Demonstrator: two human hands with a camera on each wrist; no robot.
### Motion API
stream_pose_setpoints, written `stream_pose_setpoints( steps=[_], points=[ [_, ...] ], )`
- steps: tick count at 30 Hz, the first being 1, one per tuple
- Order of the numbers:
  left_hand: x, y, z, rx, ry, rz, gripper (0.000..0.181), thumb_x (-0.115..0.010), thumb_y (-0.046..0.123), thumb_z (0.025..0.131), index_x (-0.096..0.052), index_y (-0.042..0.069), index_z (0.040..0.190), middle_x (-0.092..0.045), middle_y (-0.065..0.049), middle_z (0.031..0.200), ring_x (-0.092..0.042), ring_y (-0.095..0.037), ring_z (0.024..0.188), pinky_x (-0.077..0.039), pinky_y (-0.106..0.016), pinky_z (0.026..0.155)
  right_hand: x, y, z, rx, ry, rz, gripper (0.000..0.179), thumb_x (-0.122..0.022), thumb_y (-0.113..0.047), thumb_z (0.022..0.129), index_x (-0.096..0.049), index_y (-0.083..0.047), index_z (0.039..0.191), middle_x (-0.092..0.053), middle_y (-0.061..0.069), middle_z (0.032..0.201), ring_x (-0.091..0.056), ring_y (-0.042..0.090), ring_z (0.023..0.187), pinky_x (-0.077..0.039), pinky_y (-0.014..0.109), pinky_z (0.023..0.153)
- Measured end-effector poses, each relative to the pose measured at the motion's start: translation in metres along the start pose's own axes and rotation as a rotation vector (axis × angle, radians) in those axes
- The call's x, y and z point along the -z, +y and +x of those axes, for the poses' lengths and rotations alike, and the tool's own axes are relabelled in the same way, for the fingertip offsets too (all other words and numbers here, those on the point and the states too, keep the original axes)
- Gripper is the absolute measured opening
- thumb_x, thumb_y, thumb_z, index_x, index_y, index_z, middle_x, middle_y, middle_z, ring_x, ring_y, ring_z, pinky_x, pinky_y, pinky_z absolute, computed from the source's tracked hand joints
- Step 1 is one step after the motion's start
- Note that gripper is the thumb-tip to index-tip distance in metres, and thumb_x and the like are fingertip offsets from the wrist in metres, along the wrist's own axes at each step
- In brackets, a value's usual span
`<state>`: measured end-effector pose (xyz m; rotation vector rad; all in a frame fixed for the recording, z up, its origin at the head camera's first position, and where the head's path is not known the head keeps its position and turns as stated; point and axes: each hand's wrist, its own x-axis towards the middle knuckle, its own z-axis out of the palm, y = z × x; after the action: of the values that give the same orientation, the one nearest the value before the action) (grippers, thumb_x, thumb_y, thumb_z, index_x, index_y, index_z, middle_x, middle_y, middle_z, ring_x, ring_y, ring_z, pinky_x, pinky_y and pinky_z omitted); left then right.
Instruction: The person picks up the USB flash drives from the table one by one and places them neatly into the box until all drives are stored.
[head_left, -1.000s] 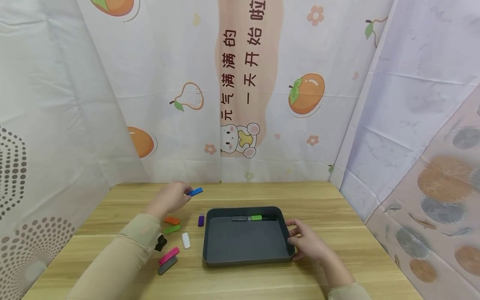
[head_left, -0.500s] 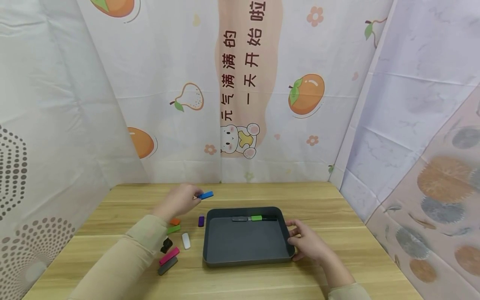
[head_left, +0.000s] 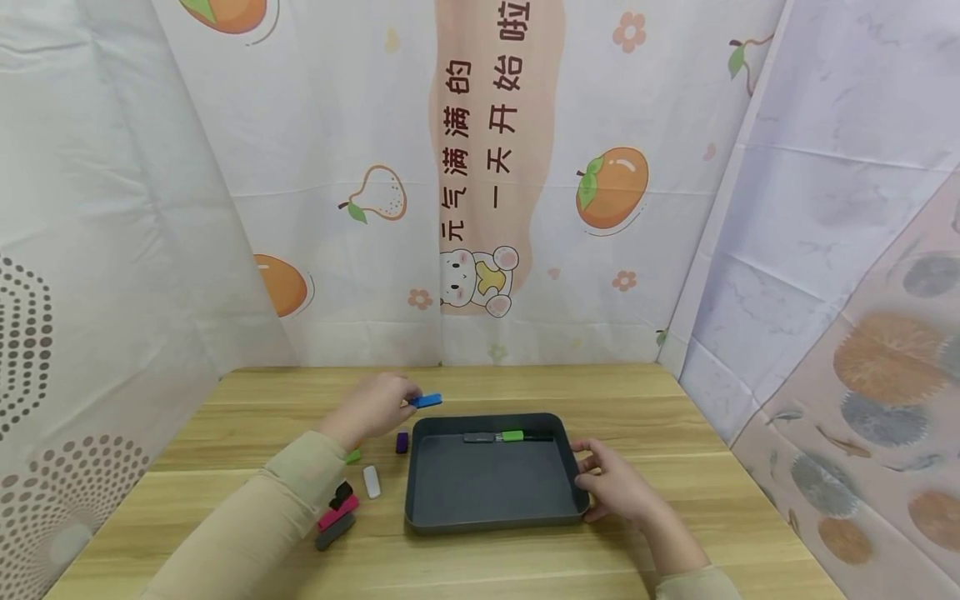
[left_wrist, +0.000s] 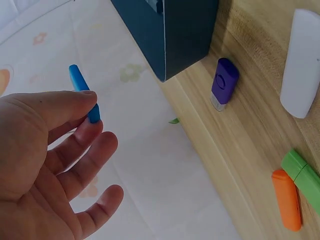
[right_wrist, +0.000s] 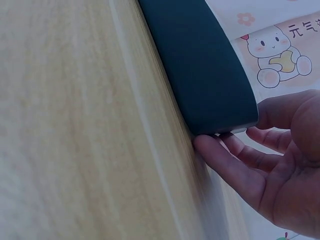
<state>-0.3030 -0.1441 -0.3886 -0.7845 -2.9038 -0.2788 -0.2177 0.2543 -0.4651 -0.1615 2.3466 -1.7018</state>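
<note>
- The left hand pinches a blue USB stick between thumb and forefinger; the other fingers hang loosely spread and hold nothing.
- The blue USB stick is in the air, just beyond the far left corner of the dark tray, clear of the table.
- The right hand is at the right wall of the tray; its fingers are gently curved, with the tips against the tray's outer wall and lower edge.
- Inside the tray, along its far wall, lie a grey stick, a green stick and a black stick, end to end in a row.
- On the table just left of the tray lie a purple stick near the far left corner and a white stick nearer the person.
- Further left of the tray, partly hidden by the left sleeve in the head view, are a second green stick and an orange stick, side by side in the left wrist view.
- Left of the tray's near corner lie a small black stick, a pink stick and another grey stick, close together.
</note>
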Motion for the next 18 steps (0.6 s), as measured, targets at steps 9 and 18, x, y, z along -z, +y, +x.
stream_pose_setpoints(
  steps=[9, 18],
  points=[
    [-0.006, 0.009, 0.002, -0.013, -0.009, 0.034, 0.008, -0.079, 0.017, 0.090, -0.077, 0.015, 0.098, -0.069, 0.004, 0.094, -0.060, -0.010, 0.077, -0.054, -0.033, 0.073, 0.000, 0.001, 0.001, 0.003, -0.003, 0.006, 0.050, -0.054, 0.006, 0.097, -0.040, 0.001, 0.144, -0.045, 0.026, 0.113, -0.059, 0.034, 0.085, -0.058, 0.054, 0.058],
    [-0.018, 0.011, 0.004, -0.002, -0.035, 0.041, 0.013, -0.078, 0.017, 0.091, -0.077, 0.013, 0.103, -0.071, 0.000, 0.100, -0.067, -0.016, 0.088, -0.055, -0.038, 0.079, 0.001, 0.001, 0.001, 0.001, -0.008, 0.008, 0.049, -0.054, 0.005, 0.098, -0.040, 0.000, 0.145, -0.044, 0.027, 0.115, -0.060, 0.033, 0.084, -0.057, 0.053, 0.057]
  ],
)
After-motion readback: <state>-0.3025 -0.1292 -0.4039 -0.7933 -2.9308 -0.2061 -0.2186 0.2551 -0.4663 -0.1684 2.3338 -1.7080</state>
